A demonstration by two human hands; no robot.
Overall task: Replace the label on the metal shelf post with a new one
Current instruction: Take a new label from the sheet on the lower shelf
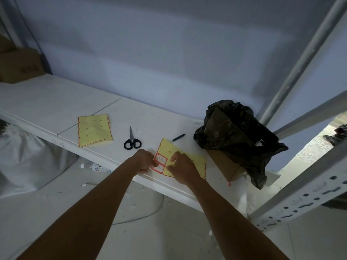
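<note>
Two red-bordered labels (160, 163) remain on the yellow sheet (195, 162) at the shelf (56, 109) front edge. The right hand (183, 168) pins it with spread fingers while the left hand (144, 160) pinches one, likely to peel it.

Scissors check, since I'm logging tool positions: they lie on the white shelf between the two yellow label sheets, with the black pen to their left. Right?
Not quite: the head view shows the scissors on the white shelf between the left yellow label sheet and the right yellow label sheet, but the black pen lies to their right, not their left.
</note>
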